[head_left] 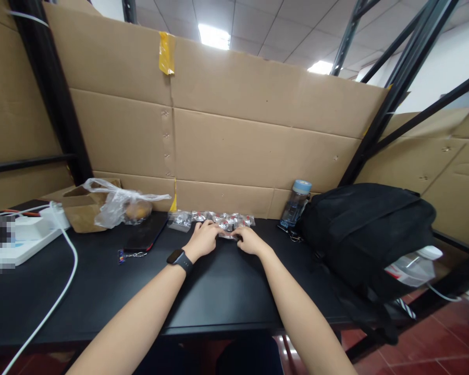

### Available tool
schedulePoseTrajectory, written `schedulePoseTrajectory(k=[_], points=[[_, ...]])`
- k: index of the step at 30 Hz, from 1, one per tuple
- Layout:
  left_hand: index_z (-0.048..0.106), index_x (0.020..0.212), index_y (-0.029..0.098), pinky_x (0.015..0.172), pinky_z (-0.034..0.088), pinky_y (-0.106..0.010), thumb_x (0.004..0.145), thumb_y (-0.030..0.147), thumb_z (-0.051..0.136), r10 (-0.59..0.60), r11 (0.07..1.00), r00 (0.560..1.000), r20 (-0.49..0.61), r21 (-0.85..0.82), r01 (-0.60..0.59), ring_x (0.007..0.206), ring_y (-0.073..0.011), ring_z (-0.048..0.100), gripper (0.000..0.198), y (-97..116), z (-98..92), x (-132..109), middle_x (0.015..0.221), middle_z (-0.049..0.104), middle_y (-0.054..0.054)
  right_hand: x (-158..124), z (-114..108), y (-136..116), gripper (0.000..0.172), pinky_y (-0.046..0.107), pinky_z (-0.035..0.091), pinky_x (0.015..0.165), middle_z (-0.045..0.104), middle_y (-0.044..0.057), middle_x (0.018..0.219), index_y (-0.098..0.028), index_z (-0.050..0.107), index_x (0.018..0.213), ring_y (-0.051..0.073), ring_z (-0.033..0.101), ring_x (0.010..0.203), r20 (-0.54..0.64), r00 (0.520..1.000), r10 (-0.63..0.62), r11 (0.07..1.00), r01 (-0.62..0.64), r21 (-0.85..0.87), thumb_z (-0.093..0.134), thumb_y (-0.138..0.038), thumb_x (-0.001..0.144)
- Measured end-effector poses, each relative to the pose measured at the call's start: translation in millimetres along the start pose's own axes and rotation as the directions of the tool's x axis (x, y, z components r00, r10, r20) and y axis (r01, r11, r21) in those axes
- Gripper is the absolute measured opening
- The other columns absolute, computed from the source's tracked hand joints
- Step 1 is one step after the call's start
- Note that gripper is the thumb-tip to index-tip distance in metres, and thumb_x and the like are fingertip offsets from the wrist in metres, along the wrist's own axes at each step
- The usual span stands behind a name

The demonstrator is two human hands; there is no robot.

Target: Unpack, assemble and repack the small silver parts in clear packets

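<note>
Both hands meet near the back of the black table. My left hand (204,240), with a dark watch on its wrist, has its fingers bent and closed at the left edge of a small clear plastic packet (228,235). At the packet's right edge, my right hand (250,241) is closed too, its fingers curled in. The packet lies low on the tabletop; its contents are too small to make out. Just behind the hands is a row of similar shiny clear packets (240,221) with bits of red. To their left lies another clear packet (180,221).
On the left are a power strip (27,250) with a white cable, a paper bag (82,211), a knotted plastic bag (119,205), a dark flat case (146,233) and a keychain (121,256). A water bottle (295,204) and black backpack (367,234) stand right. Cardboard (226,140) walls the back.
</note>
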State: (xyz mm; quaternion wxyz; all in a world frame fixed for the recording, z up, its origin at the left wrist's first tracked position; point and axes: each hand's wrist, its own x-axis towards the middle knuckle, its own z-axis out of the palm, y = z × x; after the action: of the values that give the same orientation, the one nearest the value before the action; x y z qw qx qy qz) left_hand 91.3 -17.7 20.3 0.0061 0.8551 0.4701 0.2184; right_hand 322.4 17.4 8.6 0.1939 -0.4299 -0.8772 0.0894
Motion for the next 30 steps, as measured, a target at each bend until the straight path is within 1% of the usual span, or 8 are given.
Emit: schedulePoseTrajectory(k=[2, 4, 10, 13, 16, 19, 22, 30], points=[[0.069, 0.12, 0.034, 0.099, 0.035, -0.047, 0.075, 0.006, 0.054, -0.004, 1.0, 1.0, 0.029, -0.012, 0.004, 0.119, -0.0298, 0.051, 0.055, -3, -0.8, -2, 0.121, 0.071, -0.003, 0, 2, 1, 0.041, 0.032, 0.046, 0.095, 0.073, 0.007, 0.109, -0.022, 0.075, 0.112, 0.023, 0.065, 0.103, 0.012, 1.0, 0.024, 1.0, -0.024, -0.002, 0.07, -0.007, 0.074], [0.069, 0.119, 0.032, 0.097, 0.036, -0.046, 0.078, 0.011, 0.057, -0.015, 1.0, 1.0, 0.028, -0.019, 0.015, 0.117, -0.0296, 0.053, 0.048, -6, -0.2, -1, 0.12, 0.071, -0.004, 1, 4, -1, 0.033, 0.033, 0.047, 0.095, 0.074, 0.007, 0.108, -0.023, 0.075, 0.11, 0.024, 0.066, 0.103, -0.021, 0.999, 0.04, 0.999, -0.04, -0.014, 0.07, -0.013, 0.079], [0.071, 0.107, 0.027, 0.097, 0.035, -0.042, 0.086, 0.013, 0.055, -0.071, 0.997, 0.996, -0.054, -0.025, 0.069, 0.111, -0.0276, 0.057, 0.03, -12, 4.0, 4, 0.108, 0.074, -0.005, 5, 7, -9, 0.023, 0.031, 0.05, 0.089, 0.078, 0.007, 0.1, -0.021, 0.078, 0.101, 0.021, 0.071, 0.093, -0.071, 0.997, 0.035, 0.995, -0.029, 0.096, 0.058, -0.017, 0.091], [0.068, 0.107, 0.026, 0.096, 0.034, -0.041, 0.089, 0.014, 0.054, -0.108, 0.993, 0.989, -0.099, -0.065, 0.102, 0.11, -0.0268, 0.059, 0.026, -15, 3.3, 5, 0.103, 0.074, -0.005, 5, 6, -10, 0.024, 0.029, 0.051, 0.084, 0.079, 0.006, 0.092, -0.018, 0.079, 0.1, 0.02, 0.071, 0.085, -0.084, 0.994, 0.071, 0.974, -0.051, 0.22, 0.058, -0.014, 0.089], [0.064, 0.109, 0.025, 0.095, 0.034, -0.04, 0.09, 0.016, 0.056, -0.149, 0.984, 0.979, -0.137, -0.116, 0.133, 0.109, -0.0265, 0.061, 0.022, -15, 0.5, 5, 0.099, 0.075, -0.004, 3, 6, -12, 0.035, 0.028, 0.052, 0.081, 0.077, 0.004, 0.088, -0.018, 0.074, 0.113, 0.017, 0.07, 0.08, -0.036, 0.996, 0.08, 0.93, -0.061, 0.363, 0.063, -0.008, 0.081], [0.06, 0.113, 0.025, 0.096, 0.034, -0.04, 0.091, 0.018, 0.057, -0.171, 0.975, 0.973, -0.154, -0.166, 0.145, 0.109, -0.0264, 0.063, 0.023, -12, -2.1, 6, 0.098, 0.076, -0.004, 2, 9, -14, 0.045, 0.028, 0.053, 0.079, 0.076, 0.003, 0.086, -0.016, 0.069, 0.12, 0.017, 0.068, 0.077, -0.008, 0.997, 0.071, 0.886, -0.059, 0.459, 0.073, -0.013, 0.075], [0.057, 0.114, 0.025, 0.095, 0.036, -0.04, 0.091, 0.017, 0.056, -0.19, 0.964, 0.97, -0.15, -0.217, 0.155, 0.104, -0.0252, 0.066, 0.025, -11, -2.8, 7, 0.098, 0.075, -0.003, 4, 13, -14, 0.043, 0.029, 0.052, 0.076, 0.073, 0.003, 0.083, -0.015, 0.067, 0.119, 0.016, 0.066, 0.073, -0.037, 0.994, 0.105, 0.867, -0.073, 0.493, 0.074, -0.017, 0.077], [0.05, 0.121, 0.023, 0.082, 0.049, -0.03, 0.091, 0.021, 0.054, -0.094, 0.862, 0.977, -0.192, -0.507, -0.017, 0.082, -0.0184, 0.067, 0.031, -23, -1.3, 9, 0.088, 0.069, -0.001, 7, 13, -12, 0.046, 0.03, 0.051, 0.076, 0.073, 0.001, 0.076, -0.017, 0.064, 0.117, 0.017, 0.068, 0.07, -0.104, 0.98, 0.171, 0.698, -0.046, 0.714, 0.078, -0.03, 0.074]])
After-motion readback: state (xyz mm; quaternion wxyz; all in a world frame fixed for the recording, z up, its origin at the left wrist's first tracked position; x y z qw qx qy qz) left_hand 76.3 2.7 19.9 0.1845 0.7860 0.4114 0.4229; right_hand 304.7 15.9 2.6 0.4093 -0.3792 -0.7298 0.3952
